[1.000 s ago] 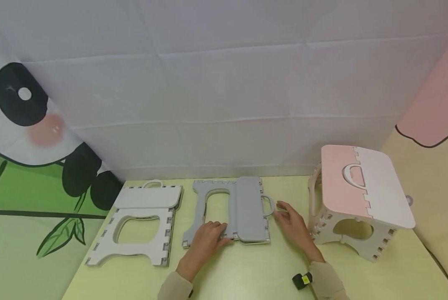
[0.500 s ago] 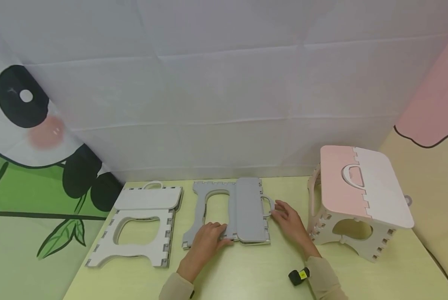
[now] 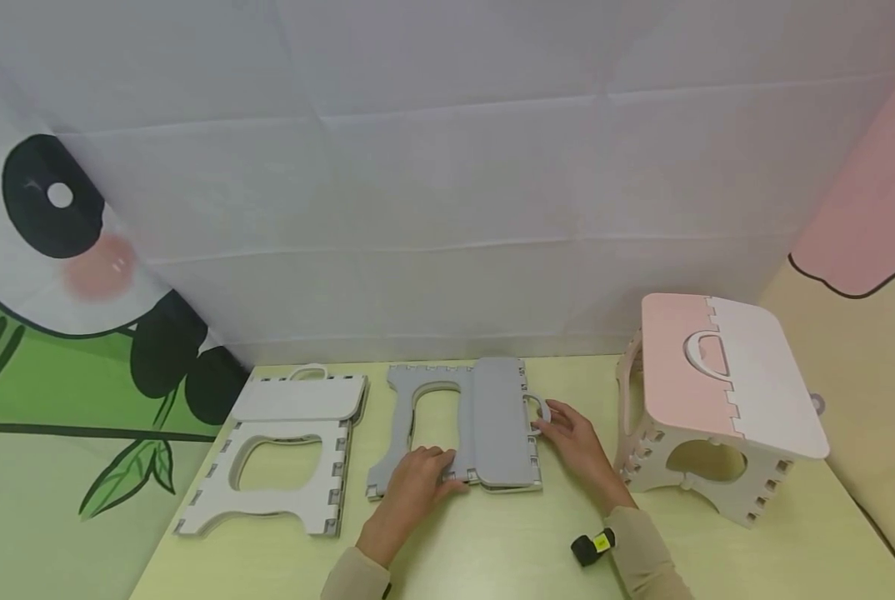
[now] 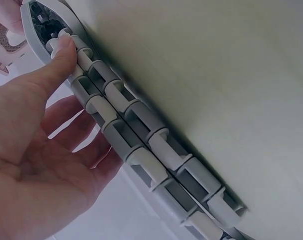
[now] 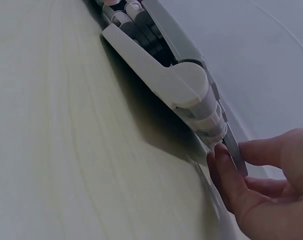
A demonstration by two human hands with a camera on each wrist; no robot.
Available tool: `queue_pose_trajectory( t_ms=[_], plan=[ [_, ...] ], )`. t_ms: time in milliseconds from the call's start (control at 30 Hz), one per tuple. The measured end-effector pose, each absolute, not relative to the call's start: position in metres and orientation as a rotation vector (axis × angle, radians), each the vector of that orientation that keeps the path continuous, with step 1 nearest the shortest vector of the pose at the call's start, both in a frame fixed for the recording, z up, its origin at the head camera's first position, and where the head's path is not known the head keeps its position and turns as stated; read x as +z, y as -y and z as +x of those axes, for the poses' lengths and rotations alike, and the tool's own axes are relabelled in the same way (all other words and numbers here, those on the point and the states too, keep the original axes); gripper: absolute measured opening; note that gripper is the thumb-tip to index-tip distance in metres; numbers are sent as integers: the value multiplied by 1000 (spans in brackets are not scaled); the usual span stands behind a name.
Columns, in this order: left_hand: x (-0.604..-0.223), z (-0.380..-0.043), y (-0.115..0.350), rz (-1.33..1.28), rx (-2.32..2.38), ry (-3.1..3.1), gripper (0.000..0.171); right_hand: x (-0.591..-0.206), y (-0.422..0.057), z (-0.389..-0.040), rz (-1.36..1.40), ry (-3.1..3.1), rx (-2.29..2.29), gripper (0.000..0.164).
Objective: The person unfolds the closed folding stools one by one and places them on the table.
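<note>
In the head view, the grey folding stool [image 3: 496, 425] lies folded flat on the surface [image 3: 507, 542], in the lower middle of the frame. Its long axis runs across the picture, with the leg end toward the left and the carrying handle [image 3: 544, 410] projecting from the right end. The left grip [image 3: 413, 479], the person's left hand, is at the stool's lower edge, left of its middle. The right grip [image 3: 578, 442] comes in from the lower right and is the nearer to the handle, touching its outer curve. The stool's body thus lies to the left of the right grip and up-frame of the left. A white folded stool [image 3: 297, 400] lies at the lower left; a pink-and-white stool [image 3: 676, 367] stands unfolded at the right, well apart from the grey one.

In the left wrist view, the stool's hinged edge slants from upper left to lower right. The left thumb presses on this edge near the upper left, and the bent fingers reach over the other side, so the grip takes the edge between them.

In the right wrist view, the stool slants down from the top centre, and the handle is pinched between thumb and fingers at the right, leaving little gap.
</note>
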State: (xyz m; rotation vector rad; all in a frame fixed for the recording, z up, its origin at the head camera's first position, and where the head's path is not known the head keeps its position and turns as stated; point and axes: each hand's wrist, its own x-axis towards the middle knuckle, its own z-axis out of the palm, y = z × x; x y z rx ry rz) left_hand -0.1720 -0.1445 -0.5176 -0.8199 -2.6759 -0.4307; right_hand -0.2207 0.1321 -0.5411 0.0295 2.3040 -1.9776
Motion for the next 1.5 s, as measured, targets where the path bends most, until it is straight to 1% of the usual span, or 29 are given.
queue_pose_trajectory(
  t_ms=[367,667,900,1500],
  plan=[
    [-519,-171,144,-808,-419,2674,46,-539,-134,-223,28,-2139,-2110,50],
    [-518,-171,143,-816,-414,2682,45,-542,-135,-225,135,-1976,-2240,51],
    [-519,-171,144,-812,-395,2691,46,-540,-136,-225,230,-1947,-2231,51],
    [-521,-169,144,-805,-423,2698,45,-531,-134,-222,258,-1947,-2251,51]
  ],
)
